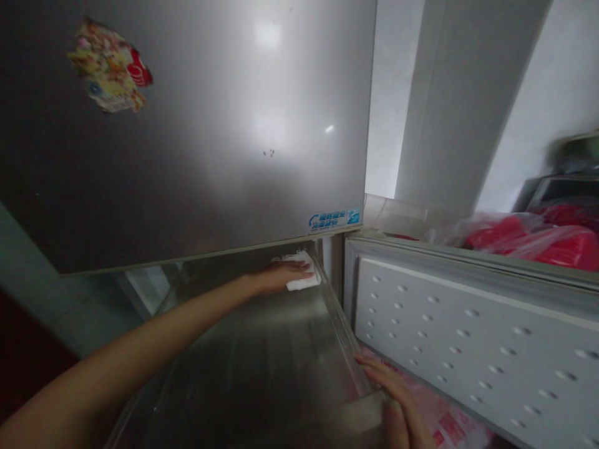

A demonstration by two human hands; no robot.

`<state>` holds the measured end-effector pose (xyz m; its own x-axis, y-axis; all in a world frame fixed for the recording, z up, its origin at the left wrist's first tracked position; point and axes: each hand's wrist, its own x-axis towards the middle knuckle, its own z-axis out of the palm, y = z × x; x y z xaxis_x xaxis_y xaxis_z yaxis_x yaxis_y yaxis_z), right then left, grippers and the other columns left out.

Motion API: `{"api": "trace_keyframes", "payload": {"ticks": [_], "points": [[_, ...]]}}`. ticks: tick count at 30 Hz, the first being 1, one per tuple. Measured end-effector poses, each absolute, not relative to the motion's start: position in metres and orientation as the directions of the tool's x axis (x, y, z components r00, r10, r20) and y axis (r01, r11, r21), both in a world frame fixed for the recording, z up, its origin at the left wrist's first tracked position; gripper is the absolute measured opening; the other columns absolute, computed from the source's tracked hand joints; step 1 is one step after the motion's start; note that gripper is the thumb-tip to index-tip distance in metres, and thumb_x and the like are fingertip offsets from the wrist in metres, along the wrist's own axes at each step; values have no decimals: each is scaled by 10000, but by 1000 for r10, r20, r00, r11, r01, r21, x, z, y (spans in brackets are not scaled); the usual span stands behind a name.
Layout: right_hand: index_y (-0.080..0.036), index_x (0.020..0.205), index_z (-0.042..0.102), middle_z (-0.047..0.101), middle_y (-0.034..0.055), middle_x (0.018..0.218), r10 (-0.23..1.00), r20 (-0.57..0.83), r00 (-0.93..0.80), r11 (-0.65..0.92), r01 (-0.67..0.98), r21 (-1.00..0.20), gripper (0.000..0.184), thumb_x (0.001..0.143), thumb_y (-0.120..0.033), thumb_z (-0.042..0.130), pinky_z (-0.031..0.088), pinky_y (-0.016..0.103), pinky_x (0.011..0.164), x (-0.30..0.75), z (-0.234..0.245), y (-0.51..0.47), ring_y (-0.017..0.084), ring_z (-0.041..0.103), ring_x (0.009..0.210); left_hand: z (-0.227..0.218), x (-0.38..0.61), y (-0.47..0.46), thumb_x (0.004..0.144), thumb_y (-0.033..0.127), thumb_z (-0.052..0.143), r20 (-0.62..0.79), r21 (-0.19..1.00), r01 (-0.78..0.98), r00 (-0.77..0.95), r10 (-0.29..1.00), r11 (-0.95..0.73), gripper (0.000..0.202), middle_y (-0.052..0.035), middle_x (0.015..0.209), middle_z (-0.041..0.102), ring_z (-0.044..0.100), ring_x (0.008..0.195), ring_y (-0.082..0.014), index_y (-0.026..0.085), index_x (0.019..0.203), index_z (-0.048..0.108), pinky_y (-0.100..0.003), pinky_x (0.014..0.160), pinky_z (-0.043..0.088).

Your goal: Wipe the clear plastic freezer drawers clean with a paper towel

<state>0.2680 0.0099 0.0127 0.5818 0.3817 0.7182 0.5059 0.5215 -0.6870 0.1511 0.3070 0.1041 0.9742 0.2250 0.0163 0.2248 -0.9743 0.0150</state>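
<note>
Upper fridge door (pixel 219 143): overhangs the drawer.
Drawer (pixel 262 355): pulled out beneath that door; greyish, smooth, glossy, streaked with reflections.
Step, judged: wiping the drawer's surface; the next move calls for flat, even pressure along it and a steadied rim.
Left hand (pixel 283 276): flattened, fingers extended over the cloth.
Right hand (pixel 397 393): fingers curled over the drawer's right rim.
White cloth (pixel 303 284): crumpled, at the drawer's far right corner.

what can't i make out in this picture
Head view, all:
Part of the white cloth: under the left hand
Right hand: wrist cut off by bottom edge
Blue sticker: lettering too small, blurred
Red things: blurred behind clear plastic, cut off by right edge
</note>
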Motion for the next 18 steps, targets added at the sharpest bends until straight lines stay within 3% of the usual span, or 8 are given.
{"api": "trace_keyframes", "payload": {"ticks": [3, 7, 12, 18], "points": [[-208, 1012, 716, 742, 88, 1042, 402, 685, 608, 517, 467, -718, 276, 957, -333, 476, 585, 401, 836, 265, 15, 8, 250, 703, 993, 101, 149, 275, 904, -1, 456, -29, -96, 107, 993, 110, -990, 567, -140, 1536, 390, 342, 1434, -216, 180, 1441, 458, -349, 1179, 301], [-229, 1050, 702, 732, 62, 1089, 422, 620, 661, 503, 399, -767, 282, 960, -372, 476, 552, 352, 885, 261, 14, 8, 213, 683, 1032, 91, 141, 218, 964, 83, 411, 1, -254, -7, 1000, -8, -967, 470, -186, 1466, 480, 439, 1376, -261, 168, 1420, 488, -369, 1124, 399], [-214, 1064, 689, 725, 70, 1098, 429, 608, 668, 502, 384, -775, 275, 964, -348, 469, 541, 352, 897, 258, 14, 7, 211, 673, 1044, 79, 131, 161, 1011, 222, 361, 44, -305, -235, 965, -260, -923, 403, -168, 1415, 553, 540, 1299, -267, 204, 1376, 529, -368, 1063, 474], [-219, 1035, 703, 739, 70, 1062, 413, 642, 646, 505, 424, -752, 270, 942, -354, 489, 571, 370, 839, 263, 12, 8, 234, 699, 982, 80, 132, 155, 1011, 266, 383, 18, -317, -403, 902, -431, -858, 345, -115, 1387, 594, 499, 1338, -262, 211, 1145, 696, -361, 1121, 421]]}}
